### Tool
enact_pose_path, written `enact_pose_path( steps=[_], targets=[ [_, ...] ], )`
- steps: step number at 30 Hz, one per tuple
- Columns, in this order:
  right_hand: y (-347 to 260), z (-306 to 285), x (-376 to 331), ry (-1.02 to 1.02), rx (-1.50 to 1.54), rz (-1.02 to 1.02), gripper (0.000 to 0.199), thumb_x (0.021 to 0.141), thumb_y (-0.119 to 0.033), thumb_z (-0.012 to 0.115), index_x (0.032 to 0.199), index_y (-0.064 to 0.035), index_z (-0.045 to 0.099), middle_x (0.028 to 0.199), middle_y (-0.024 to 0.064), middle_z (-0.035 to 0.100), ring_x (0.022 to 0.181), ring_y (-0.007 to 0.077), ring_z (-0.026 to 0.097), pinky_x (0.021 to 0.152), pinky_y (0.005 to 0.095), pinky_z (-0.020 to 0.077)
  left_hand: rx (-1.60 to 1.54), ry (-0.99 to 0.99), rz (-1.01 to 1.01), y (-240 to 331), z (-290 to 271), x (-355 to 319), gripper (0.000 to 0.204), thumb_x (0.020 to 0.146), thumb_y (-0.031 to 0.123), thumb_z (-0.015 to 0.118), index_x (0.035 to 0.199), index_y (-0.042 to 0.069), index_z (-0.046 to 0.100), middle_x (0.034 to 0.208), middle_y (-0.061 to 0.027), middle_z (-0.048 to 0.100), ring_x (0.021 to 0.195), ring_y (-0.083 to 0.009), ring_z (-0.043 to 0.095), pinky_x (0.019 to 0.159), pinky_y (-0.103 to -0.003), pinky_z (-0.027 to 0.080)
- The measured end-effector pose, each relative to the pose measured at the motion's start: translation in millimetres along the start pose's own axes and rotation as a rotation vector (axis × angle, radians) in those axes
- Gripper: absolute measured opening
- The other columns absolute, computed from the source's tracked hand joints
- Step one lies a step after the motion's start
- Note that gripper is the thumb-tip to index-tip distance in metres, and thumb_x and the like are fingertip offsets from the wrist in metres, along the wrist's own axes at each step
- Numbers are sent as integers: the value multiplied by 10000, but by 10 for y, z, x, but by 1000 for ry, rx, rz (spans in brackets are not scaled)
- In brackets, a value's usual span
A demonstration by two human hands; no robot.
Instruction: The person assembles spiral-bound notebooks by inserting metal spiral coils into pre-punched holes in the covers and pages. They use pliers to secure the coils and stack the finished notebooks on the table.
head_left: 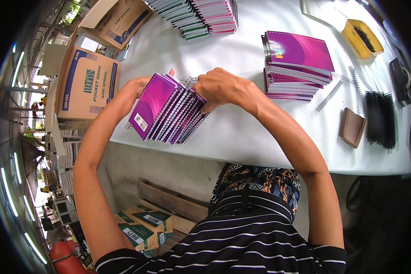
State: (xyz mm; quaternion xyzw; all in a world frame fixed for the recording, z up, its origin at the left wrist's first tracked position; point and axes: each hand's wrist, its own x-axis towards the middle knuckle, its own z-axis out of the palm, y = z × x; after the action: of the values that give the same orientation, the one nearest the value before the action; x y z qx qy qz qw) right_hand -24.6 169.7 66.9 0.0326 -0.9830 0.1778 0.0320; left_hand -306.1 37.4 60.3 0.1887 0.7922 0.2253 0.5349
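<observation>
A row of purple spiral-bound notebooks (157,107) stands near the table's front edge, leaning, with wire spines facing up and right. Behind its left end is my left hand (137,86), gripping the row, its fingers mostly hidden by the covers. My right hand (218,87) is closed at the far right end of the row, fingers curled against the last notebooks. Loose wire coils stick out between the two hands. To the right lies a separate pile of purple notebooks (297,55), apart from both hands.
Open cardboard boxes (89,82) stand on the left. Stacks of notebooks (201,18) fill the back. At right are a yellow tray (363,39), loose spiral coils (331,95), a brown holder (353,128) and a bundle of black coils (381,121). A wooden pallet (169,196) sits below the table.
</observation>
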Motion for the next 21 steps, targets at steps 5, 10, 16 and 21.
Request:
enact_pose_path(
  steps=[5,10,16,21],
  targets=[
    [-67,112,-345,6,70,75,382,792,-368,737,773,7,662,785,139,666,738,338,657,675,418,528,104,-206,-66,76,-154,357,611,927,589,495,1153,44,655,1094,-101,676,954,-155,635,841,-313,509],
    [-278,466,-1039,114,863,382,477,960,-477,518,952,-12,621,844,75,622,796,218,611,723,349,488,582,159,482,874,74,-387,798,928,668,398,1410,35,455,1448,-187,444,1339,-249,420,1088,-357,338],
    [-846,758,-885,300,2029,284,656,948,-673,262,1129,-87,494,885,15,495,766,121,449,694,283,409,1292,-203,634,1122,890,-784,720,952,539,486,1447,28,379,1473,-228,400,1329,-314,435,1080,-382,347],
    [-980,630,-540,147,2412,258,717,905,-743,206,1035,-90,472,785,-8,415,675,119,374,641,275,379,948,-372,561,1089,955,-750,636,933,255,609,1483,89,335,1486,-187,399,1341,-364,423,1062,-404,397]
  ],
)
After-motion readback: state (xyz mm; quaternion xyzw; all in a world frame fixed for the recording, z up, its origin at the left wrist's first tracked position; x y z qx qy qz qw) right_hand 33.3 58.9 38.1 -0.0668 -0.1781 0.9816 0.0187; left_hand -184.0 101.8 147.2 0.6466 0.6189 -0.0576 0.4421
